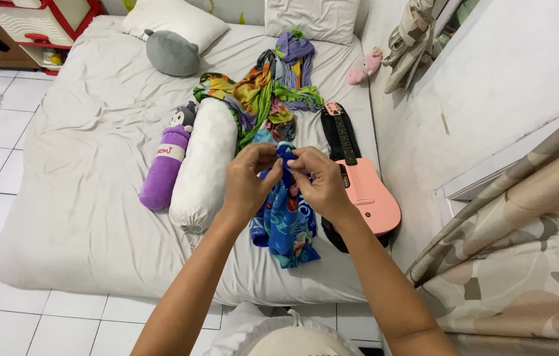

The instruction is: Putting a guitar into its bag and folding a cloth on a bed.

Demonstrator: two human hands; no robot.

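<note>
Blue printed cloth (286,221), soft and light, hangs limp over the near edge of the mattress (82,198); held at its top hem; left hand (248,181) and right hand (319,181) pinch that hem with fingertips closed, close together; likely slack and prone to bunching, best gripped at corners or hem. Nearby on the bed: white bolster (203,165); purple plush doll (167,165); pink ukulele (365,191); multicoloured fabric heap (266,92); grey plush cushion (172,53).
</note>
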